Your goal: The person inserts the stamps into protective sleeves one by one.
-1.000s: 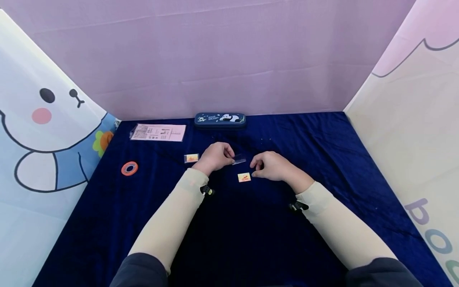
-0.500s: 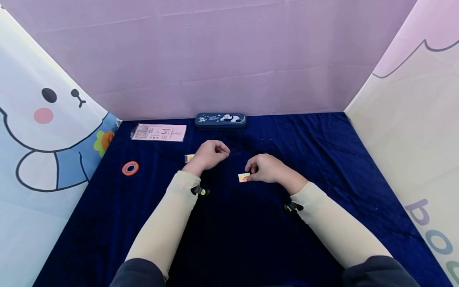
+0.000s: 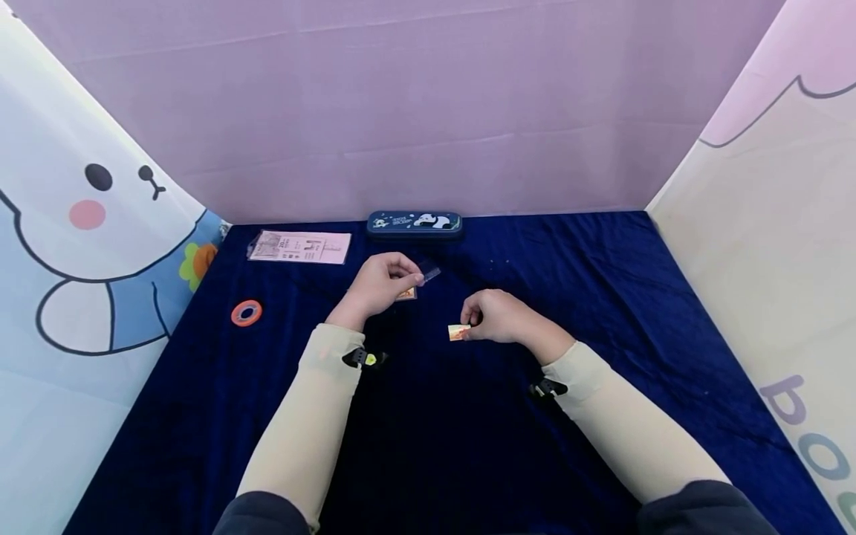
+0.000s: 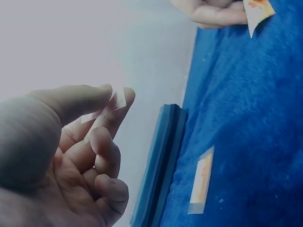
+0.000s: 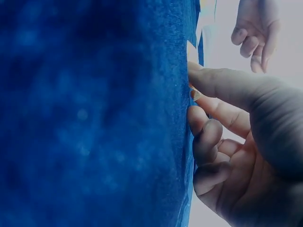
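In the head view my left hand (image 3: pixel 384 282) is raised above the cloth and pinches a small clear plastic sleeve (image 3: pixel 430 275) between thumb and forefinger. The left wrist view shows that clear sleeve (image 4: pixel 118 101) at the fingertips. A second clear sleeve with a yellow-orange stamp in it (image 4: pixel 202 182) lies on the cloth, partly covered by my left hand in the head view. My right hand (image 3: pixel 500 316), low over the cloth, pinches the right side of a loose yellow-orange stamp (image 3: pixel 457 332). Its toothed edge shows on this stamp (image 4: pixel 259 13) in the left wrist view.
A pink printed paper packet (image 3: pixel 301 247) lies at the back left. Beside it, against the back wall, stands a dark blue pencil case (image 3: pixel 414 224) with a panda. An orange ring-shaped roll (image 3: pixel 247 313) rests at the left. Dark blue cloth (image 3: pixel 428 431) covers the table.
My left hand has moved left and back with the clear sleeve. The sleeved stamp, earlier left of that hand, now shows under its fingers. My right hand has taken hold of the loose stamp.
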{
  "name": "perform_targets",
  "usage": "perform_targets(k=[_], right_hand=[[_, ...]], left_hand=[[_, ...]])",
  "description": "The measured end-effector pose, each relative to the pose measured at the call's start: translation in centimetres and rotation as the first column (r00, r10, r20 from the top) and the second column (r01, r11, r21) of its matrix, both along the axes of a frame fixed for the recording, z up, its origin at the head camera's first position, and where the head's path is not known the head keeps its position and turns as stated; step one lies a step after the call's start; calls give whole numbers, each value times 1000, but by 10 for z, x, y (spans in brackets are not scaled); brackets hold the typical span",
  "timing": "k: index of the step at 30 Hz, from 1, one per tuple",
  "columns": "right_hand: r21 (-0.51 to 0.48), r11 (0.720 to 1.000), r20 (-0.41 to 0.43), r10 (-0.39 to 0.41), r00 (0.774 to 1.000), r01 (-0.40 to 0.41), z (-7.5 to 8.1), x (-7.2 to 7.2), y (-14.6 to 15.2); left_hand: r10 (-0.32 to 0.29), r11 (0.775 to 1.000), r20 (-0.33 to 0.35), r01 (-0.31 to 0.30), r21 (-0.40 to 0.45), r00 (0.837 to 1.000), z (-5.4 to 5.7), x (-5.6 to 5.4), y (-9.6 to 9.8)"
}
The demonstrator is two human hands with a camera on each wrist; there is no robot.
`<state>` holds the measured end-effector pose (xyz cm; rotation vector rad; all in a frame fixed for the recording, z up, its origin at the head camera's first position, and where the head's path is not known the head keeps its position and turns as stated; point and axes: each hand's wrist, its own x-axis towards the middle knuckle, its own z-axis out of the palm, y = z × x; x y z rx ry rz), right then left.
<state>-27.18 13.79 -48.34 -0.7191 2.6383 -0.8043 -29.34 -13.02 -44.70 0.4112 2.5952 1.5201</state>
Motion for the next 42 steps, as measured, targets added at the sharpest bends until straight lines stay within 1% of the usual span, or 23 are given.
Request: perform_targets(k=[3, 7, 10, 15, 18, 20, 24, 26, 29, 32, 36, 42], right_hand=[[-24, 1000, 22, 5, 1000, -5, -1, 0, 1], [-46, 999, 59, 14, 998, -12, -1, 0, 1], [-70, 997, 69, 24, 997, -19, -1, 0, 2], [-118, 993, 41, 25, 999, -20, 2, 1, 5], [-141, 990, 12, 12, 1000, -10, 4, 1, 5], [-151, 989, -9, -3, 1000, 2, 5, 0, 5], [-180, 983, -26, -45, 999, 39, 8, -2, 6], [-198, 979, -30, -65, 997, 57, 11, -3, 7], [-230, 970, -64, -89, 994, 72, 18, -6, 8], [-272, 958, -87, -124, 989, 96, 27, -9, 9], [-335, 933, -103, -179, 978, 135, 37, -13, 8], [-399, 902, -131, -233, 964, 164, 44, -14, 8]], left_hand=[[15, 1000, -45, -17, -26, 999, 3, 2, -1], [28, 999, -65, -29, -21, 997, 2, 1, -3], [35, 999, -79, -37, -24, 996, 1, 2, -5], [48, 999, -116, -49, -1, 992, 2, 3, -7], [59, 998, -123, -58, 12, 991, 4, 5, -7], [66, 998, -125, -65, 13, 990, 4, 5, -7], [82, 997, -133, -80, 19, 988, 4, 6, -7], [94, 996, -136, -91, 27, 986, 5, 6, -7], [108, 994, -138, -103, 44, 985, 5, 6, -7], [117, 992, -138, -108, 70, 984, 6, 6, -6], [131, 988, -146, -118, 95, 981, 6, 6, -5], [148, 985, -151, -131, 116, 977, 8, 8, -2]])
